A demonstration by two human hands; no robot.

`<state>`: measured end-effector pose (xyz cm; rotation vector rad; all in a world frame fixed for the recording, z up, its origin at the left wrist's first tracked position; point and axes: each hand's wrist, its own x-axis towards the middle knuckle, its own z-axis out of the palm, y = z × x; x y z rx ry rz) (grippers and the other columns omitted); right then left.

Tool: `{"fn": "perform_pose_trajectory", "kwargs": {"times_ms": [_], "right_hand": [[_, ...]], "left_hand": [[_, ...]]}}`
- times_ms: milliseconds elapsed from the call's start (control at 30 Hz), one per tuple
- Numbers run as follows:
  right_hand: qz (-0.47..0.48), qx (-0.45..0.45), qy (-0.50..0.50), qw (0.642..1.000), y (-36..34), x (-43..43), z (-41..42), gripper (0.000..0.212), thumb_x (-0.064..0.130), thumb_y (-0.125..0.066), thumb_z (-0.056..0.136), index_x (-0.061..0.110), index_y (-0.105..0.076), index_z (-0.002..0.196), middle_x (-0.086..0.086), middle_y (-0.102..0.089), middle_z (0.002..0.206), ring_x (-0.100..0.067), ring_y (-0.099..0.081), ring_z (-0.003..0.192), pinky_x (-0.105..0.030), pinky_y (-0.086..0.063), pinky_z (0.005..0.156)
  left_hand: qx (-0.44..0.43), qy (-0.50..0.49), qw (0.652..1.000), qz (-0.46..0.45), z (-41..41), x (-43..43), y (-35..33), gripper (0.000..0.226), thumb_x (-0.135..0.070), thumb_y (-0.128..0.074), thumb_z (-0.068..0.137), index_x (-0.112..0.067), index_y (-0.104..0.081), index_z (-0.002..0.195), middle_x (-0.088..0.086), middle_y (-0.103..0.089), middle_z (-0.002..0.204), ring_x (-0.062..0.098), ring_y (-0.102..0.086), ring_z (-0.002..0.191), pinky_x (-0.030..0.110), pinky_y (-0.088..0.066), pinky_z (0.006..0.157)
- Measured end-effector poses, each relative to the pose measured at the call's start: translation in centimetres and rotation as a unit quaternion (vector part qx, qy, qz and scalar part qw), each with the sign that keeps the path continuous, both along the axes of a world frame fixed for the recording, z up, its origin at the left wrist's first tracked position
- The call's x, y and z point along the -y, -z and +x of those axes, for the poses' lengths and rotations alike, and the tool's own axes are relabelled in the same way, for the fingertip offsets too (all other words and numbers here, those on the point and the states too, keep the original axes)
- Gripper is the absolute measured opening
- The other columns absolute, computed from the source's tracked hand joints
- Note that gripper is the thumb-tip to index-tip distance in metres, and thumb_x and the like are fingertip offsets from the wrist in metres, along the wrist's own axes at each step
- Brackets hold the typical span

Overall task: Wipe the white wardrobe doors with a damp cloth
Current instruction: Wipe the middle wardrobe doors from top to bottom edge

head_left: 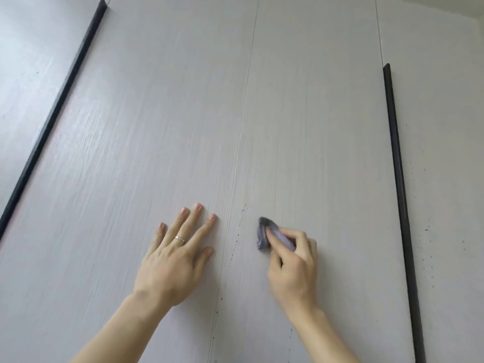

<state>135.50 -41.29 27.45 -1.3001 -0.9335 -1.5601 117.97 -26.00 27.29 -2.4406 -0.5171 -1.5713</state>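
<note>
White wardrobe doors meet at a thin seam. Left of the seam, the left hand lies flat on the door, fingers straight. Right of it, the right hand pinches a grey cloth in curled fingers, seemingly against the door, though it's blurred. Dark specks trail beside the seam.

Two long black handle strips run up the panels: a left handle strip, tilted in the view, and a right handle strip, near upright. A cream wall section shows at the upper right corner. A thin silver ring sits at lower centre. Dark specks form a loose vertical line at centre.
</note>
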Motion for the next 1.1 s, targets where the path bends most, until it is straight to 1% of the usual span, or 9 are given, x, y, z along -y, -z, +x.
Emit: {"fn": "perform_pose_trajectory", "kwargs": {"times_ms": [133, 300, 400, 567, 667, 800, 900, 1000, 1100], "right_hand": [[-0.030, 0.045, -0.002, 0.999, -1.8, -0.2, -0.1, 0.042, 0.001, -0.062, 0.078, 0.024, -0.078, 0.109, -0.001, -0.063, 0.101, -0.029, -0.053, 0.087, -0.040, -0.053, 0.075], [0.002, -0.054, -0.051, 0.997, -10.3, -1.5, -1.4, 0.038, 0.002, -0.060, 0.090, 0.025, -0.075, 0.115, -0.002, -0.059, 0.104, -0.032, -0.049, 0.094, -0.044, -0.048, 0.086], [0.007, -0.045, -0.069, 0.997, -8.4, -2.5, -2.3, 0.037, 0.002, -0.063, 0.090, 0.025, -0.075, 0.116, 0.000, -0.057, 0.102, -0.028, -0.049, 0.093, -0.031, -0.044, 0.085], [-0.081, 0.048, -0.064, 0.993, 0.7, -2.5, -2.7, 0.038, 0.006, -0.063, 0.083, 0.025, -0.076, 0.114, 0.002, -0.059, 0.104, -0.021, -0.051, 0.095, -0.018, -0.041, 0.087], [-0.092, 0.053, -0.058, 0.993, -1.8, -2.5, -2.7, 0.038, 0.006, -0.063, 0.082, 0.024, -0.076, 0.112, -0.001, -0.060, 0.101, -0.024, -0.053, 0.093, -0.012, -0.035, 0.086], [-0.038, 0.020, -0.041, 0.998, -8.6, -4.0, -3.4, 0.032, 0.004, -0.064, 0.089, 0.022, -0.076, 0.112, -0.007, -0.060, 0.099, -0.031, -0.051, 0.089, -0.017, -0.032, 0.077], [-0.025, -0.006, -0.064, 0.998, -9.3, -5.0, -3.8, 0.032, 0.008, -0.061, 0.094, 0.025, -0.074, 0.117, -0.003, -0.059, 0.105, -0.027, -0.047, 0.094, -0.025, -0.040, 0.084], [-0.047, 0.032, -0.049, 0.997, -5.9, -4.5, -3.2, 0.038, 0.007, -0.058, 0.090, 0.026, -0.074, 0.118, -0.001, -0.060, 0.108, -0.026, -0.050, 0.098, -0.030, -0.047, 0.085], [-0.105, 0.128, 0.011, 0.986, -4.7, -2.5, -1.6, 0.046, 0.000, -0.056, 0.083, 0.022, -0.074, 0.119, -0.004, -0.064, 0.108, -0.029, -0.053, 0.093, -0.030, -0.050, 0.079]], "left_hand": [[0.015, 0.009, 1.000, 0.005, 0.2, -0.3, 0.3, 0.061, -0.065, 0.006, 0.088, -0.061, 0.017, 0.147, -0.027, 0.034, 0.156, 0.000, 0.035, 0.144, 0.031, 0.022, 0.118], [0.038, 0.027, 0.999, 0.000, 0.7, -0.5, 0.7, 0.060, -0.063, -0.001, 0.092, -0.059, 0.011, 0.150, -0.027, 0.028, 0.159, 0.000, 0.030, 0.147, 0.033, 0.020, 0.120], [0.039, 0.020, 0.999, 0.003, 0.8, -0.6, 0.7, 0.058, -0.061, -0.003, 0.095, -0.059, 0.014, 0.150, -0.027, 0.031, 0.158, 0.001, 0.033, 0.146, 0.033, 0.023, 0.118], [0.048, 0.027, 0.998, 0.003, 1.1, -0.7, 1.0, 0.058, -0.059, -0.009, 0.098, -0.057, 0.014, 0.152, -0.027, 0.029, 0.159, 0.001, 0.031, 0.146, 0.033, 0.025, 0.117], [0.054, 0.024, 0.998, 0.002, 0.9, -0.8, 1.0, 0.058, -0.059, -0.007, 0.097, -0.058, 0.016, 0.150, -0.028, 0.033, 0.157, 0.000, 0.034, 0.144, 0.032, 0.026, 0.117], [0.060, 0.029, 0.998, -0.001, 1.0, -0.8, 1.2, 0.058, -0.058, -0.007, 0.096, -0.059, 0.015, 0.150, -0.029, 0.033, 0.156, -0.001, 0.035, 0.144, 0.032, 0.027, 0.116], [0.060, 0.029, 0.998, 0.003, 0.9, -1.2, 1.3, 0.058, -0.059, -0.005, 0.095, -0.060, 0.013, 0.150, -0.029, 0.030, 0.157, -0.002, 0.033, 0.145, 0.030, 0.026, 0.116], [0.060, 0.035, 0.998, -0.005, 1.1, -1.3, 1.2, 0.058, -0.059, -0.008, 0.095, -0.060, 0.008, 0.151, -0.029, 0.023, 0.160, -0.002, 0.028, 0.147, 0.029, 0.026, 0.117], [0.057, 0.035, 0.998, -0.017, 0.9, -1.3, 1.2, 0.058, -0.059, -0.009, 0.095, -0.060, 0.006, 0.152, -0.029, 0.023, 0.160, -0.001, 0.027, 0.147, 0.028, 0.026, 0.116]]}}
